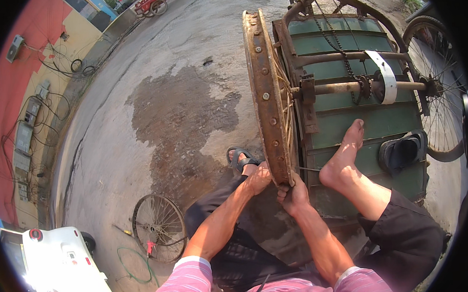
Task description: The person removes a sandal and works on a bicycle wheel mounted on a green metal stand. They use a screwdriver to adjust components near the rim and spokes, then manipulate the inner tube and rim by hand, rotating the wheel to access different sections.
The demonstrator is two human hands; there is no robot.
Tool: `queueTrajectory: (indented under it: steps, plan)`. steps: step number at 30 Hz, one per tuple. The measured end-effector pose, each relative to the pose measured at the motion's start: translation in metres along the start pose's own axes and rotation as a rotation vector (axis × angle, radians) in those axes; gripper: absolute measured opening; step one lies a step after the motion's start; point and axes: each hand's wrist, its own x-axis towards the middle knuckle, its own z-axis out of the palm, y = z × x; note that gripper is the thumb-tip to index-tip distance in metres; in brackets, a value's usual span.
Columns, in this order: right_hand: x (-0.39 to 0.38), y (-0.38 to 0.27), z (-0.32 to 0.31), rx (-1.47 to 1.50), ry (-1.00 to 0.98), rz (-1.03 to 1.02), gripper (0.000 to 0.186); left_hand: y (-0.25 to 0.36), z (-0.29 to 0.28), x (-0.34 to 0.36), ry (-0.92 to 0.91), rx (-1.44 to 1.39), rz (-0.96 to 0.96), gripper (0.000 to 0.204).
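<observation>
Left hand (259, 177): fingers curled, gripping near edge of rusty wheel rim (265, 91).
Right hand (293, 193): fingers closed, clamped on rim's lower end.
Rim: on edge, against overturned green cart (360, 123).
Bare foot (343, 153): braced on cart.

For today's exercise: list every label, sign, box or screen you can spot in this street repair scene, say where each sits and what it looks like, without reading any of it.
White strip label: wrapped round the rusty axle of the overturned green cart, a curved band with faint print.
Grey meter boxes: on the red and yellow wall at far left, rectangular, joined by dangling cables.
No screens or packages show.
</observation>
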Motion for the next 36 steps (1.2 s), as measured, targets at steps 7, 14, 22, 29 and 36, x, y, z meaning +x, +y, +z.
queueTrajectory:
  steps: [7, 14, 22, 29, 36]
  plan:
    - [0.002, 0.002, -0.003, 0.008, 0.012, -0.013, 0.037, 0.022, 0.007, 0.008, 0.014, 0.290, -0.180, 0.033]
    - [0.002, 0.005, 0.000, 0.051, -0.026, -0.045, 0.038, -0.004, 0.008, 0.016, 0.141, 0.253, -0.050, 0.041]
    - [-0.011, 0.000, 0.008, 0.089, -0.052, -0.100, 0.035, -0.016, 0.015, 0.025, 0.257, 0.448, 0.352, 0.044]
    - [-0.008, -0.003, 0.002, 0.047, -0.034, -0.099, 0.032, -0.010, 0.007, 0.026, 0.092, 0.334, 0.037, 0.046]
    - [-0.009, -0.001, -0.001, 0.081, -0.048, -0.049, 0.036, -0.004, 0.001, 0.018, -0.159, -0.586, -0.126, 0.068]
